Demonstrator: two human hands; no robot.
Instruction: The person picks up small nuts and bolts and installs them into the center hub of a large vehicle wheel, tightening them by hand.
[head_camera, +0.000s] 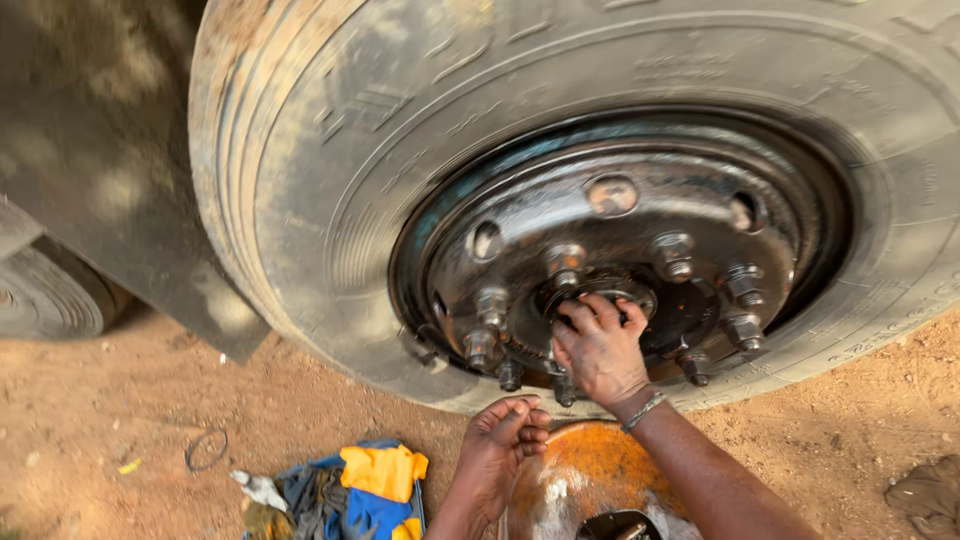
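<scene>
Presently the hub cap (600, 292) at the wheel's (640, 230) centre is gripped by the right hand (600, 350); the left hand's (505, 440) fingers are curled together, empty. Greasy metal could be let slip.

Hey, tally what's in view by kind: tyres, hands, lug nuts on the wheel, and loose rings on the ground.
Tyres: 2
Hands: 2
Lug nuts showing: 9 (more may hide behind the right hand)
Rings on the ground: 1
Total: 14
</scene>
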